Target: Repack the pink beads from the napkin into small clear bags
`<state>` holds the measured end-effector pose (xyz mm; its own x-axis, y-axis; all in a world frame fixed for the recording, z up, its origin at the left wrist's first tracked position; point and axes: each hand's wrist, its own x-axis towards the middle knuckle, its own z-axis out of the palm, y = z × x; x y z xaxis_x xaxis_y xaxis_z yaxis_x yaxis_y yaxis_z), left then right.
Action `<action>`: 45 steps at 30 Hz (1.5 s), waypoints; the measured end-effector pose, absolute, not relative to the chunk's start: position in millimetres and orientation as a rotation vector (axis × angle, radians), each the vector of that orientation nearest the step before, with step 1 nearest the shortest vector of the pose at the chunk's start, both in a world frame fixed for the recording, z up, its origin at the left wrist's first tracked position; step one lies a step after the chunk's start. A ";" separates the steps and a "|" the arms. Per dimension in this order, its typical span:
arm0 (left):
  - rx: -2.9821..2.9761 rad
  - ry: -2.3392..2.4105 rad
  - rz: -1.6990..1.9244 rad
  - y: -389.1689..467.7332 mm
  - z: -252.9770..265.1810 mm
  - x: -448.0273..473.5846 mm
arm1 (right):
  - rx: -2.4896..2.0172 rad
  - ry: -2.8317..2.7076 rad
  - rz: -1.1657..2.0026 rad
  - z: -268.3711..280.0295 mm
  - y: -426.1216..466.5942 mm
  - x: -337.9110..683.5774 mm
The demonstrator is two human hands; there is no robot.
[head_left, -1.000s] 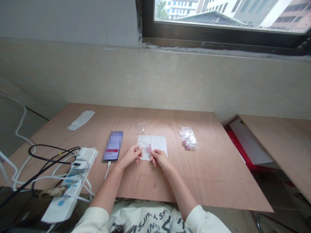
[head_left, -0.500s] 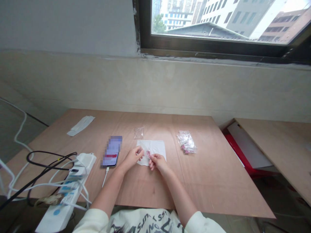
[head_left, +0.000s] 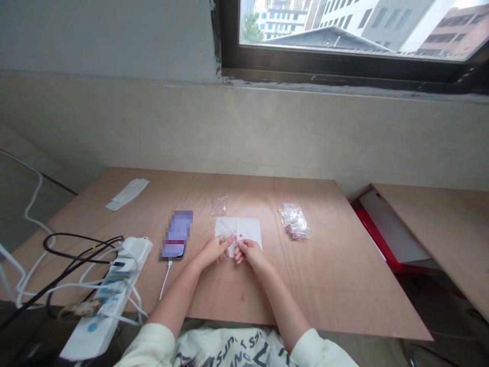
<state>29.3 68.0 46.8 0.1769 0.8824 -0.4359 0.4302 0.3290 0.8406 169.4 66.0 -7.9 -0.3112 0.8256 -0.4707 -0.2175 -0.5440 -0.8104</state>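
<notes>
A small pink beaded piece [head_left: 236,240] is held above a white square sheet [head_left: 250,225], its exact kind too small to tell. My right hand [head_left: 246,251] pinches it between thumb and fingers from the right. From the left, my left hand [head_left: 217,250] meets it with thumb and fingertips closed together; what those tips grip is too small to make out. A dark pink bead [head_left: 240,235] shows on the sheet just beyond my fingers. Both hands rest low over the sheet's near edge.
Clear plastic bags with pink beads [head_left: 295,224] lie to the right. Another clear bag [head_left: 219,206] is behind the sheet. A charging phone [head_left: 178,234], a power strip [head_left: 126,260] with tangled cables, and a white folded strip [head_left: 128,194] lie left on the wooden table [head_left: 324,285].
My left hand has moved right and slightly down to the pink piece, its fingertips now beside my right fingertips. My right hand stays almost in place. The view has tilted slightly.
</notes>
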 end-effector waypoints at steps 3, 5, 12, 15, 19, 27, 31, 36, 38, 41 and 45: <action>1.274 1.461 0.522 70.6 44.5 30.5 | -1.204 -0.854 1.938 -8.9 66.7 169.9; 1.278 1.467 0.542 72.8 45.1 30.6 | -1.195 -0.854 1.951 -9.3 67.2 170.2; 1.251 1.477 0.600 75.7 45.0 32.6 | -1.135 -0.825 1.955 -9.5 67.2 172.6; 1.185 1.483 0.588 75.5 41.5 36.3 | -1.085 -0.820 1.945 -10.2 66.8 174.2; 1.124 1.495 0.590 75.7 37.9 40.0 | -1.046 -0.821 1.951 -12.6 67.2 174.7; 1.123 1.553 0.672 82.5 29.3 39.4 | -1.048 -0.827 1.955 -12.1 68.6 173.5; 1.135 1.539 0.719 83.3 32.4 41.0 | -1.062 -0.835 1.932 -7.0 67.1 174.4; 1.146 1.506 0.764 80.5 36.2 39.1 | -1.084 -0.832 1.898 -1.8 65.3 174.6; 1.143 1.495 0.779 79.0 35.9 36.0 | -1.102 -0.817 1.888 0.5 64.8 174.8; 1.137 1.472 0.806 76.3 37.1 30.8 | -1.134 -0.811 1.875 6.2 63.4 175.5; 1.088 1.340 0.948 69.0 45.9 27.0 | -1.220 -0.812 1.822 19.9 58.9 173.6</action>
